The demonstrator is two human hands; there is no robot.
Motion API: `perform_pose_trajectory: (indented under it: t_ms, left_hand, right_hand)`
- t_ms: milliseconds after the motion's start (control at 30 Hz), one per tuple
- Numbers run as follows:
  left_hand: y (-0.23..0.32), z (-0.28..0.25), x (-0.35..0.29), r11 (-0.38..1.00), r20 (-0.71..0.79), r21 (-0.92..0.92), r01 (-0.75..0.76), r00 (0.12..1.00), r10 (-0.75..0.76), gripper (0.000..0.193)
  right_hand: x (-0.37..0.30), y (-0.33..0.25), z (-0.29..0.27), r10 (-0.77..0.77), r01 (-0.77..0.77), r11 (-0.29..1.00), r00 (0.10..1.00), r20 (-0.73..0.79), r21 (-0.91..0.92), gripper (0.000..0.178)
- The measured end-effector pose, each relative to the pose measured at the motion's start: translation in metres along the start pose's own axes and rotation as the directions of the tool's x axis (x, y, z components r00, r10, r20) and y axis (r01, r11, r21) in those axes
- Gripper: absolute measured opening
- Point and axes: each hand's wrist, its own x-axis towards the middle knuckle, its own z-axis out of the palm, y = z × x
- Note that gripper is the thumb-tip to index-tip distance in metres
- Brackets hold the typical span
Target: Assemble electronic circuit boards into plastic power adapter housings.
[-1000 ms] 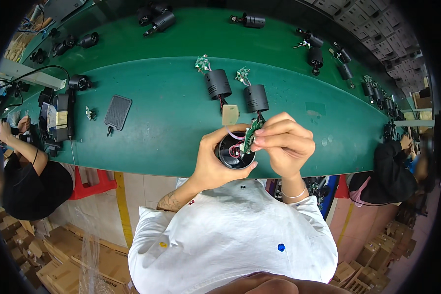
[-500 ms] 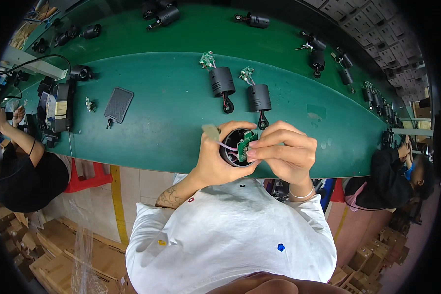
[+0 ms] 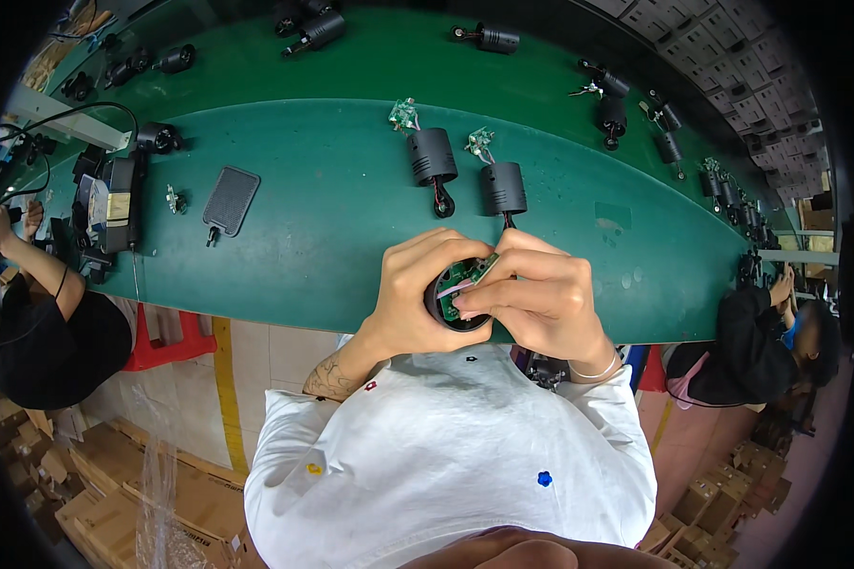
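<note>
My left hand (image 3: 410, 289) wraps around a black cylindrical housing (image 3: 431, 296), its open mouth facing up at me. Thumb and fingers of my right hand (image 3: 548, 296) are pinched at that mouth on a green circuit board (image 3: 487, 269), which stands tilted at the rim. Green board surface and a pinkish-purple wire (image 3: 454, 288) show inside the housing. My right fingertips cover part of the opening. Just beyond my hands lie two similar black housings, a left one (image 3: 433, 156) and a right one (image 3: 504, 188), each with a small green board wired to its far end.
On the green table (image 3: 304, 256) lie a flat black textured piece (image 3: 231, 202) and a small loose board (image 3: 175, 199). Black equipment (image 3: 119, 207) stands at the left. More black housings (image 3: 498, 38) line the far strip. Other people sit at both sides; a red stool (image 3: 176, 341) is left.
My right hand has moved slightly left and its fingers reach into the housing's mouth. The board is lower and more tilted. The pale connector seen beside my left hand is out of sight.
</note>
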Motion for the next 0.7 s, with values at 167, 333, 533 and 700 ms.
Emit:
perform_pose_trajectory:
  t_ms: [167, 333, 533, 700]
  left_hand:
    - [0.0, -0.006, 0.0, 0.998, 0.047, 0.07, -0.012, 0.999, 0.009, 0.05]
    - [0.001, -0.007, -0.004, 0.987, 0.07, 0.145, 0.069, 0.994, -0.08, 0.053]
    - [-0.002, -0.009, -0.007, 0.991, 0.084, 0.113, 0.076, 0.993, -0.086, 0.069]
    - [-0.01, -0.009, -0.007, 0.999, 0.044, -0.002, 0.052, 0.998, -0.052, 0.094]
  right_hand:
    - [0.0, -0.004, 0.0, 0.111, -0.111, 0.994, 0.993, 0.039, 0.004, 0.023]
    - [0.005, -0.002, -0.005, 0.267, -0.273, 0.958, 0.961, 0.075, 0.091, 0.021]
    - [-0.011, 0.002, 0.014, 0.111, -0.114, 0.993, 0.99, -0.085, -0.029, 0.018]
    - [-0.009, 0.003, 0.011, 0.077, -0.097, 0.991, 0.98, -0.186, -0.097, 0.022]
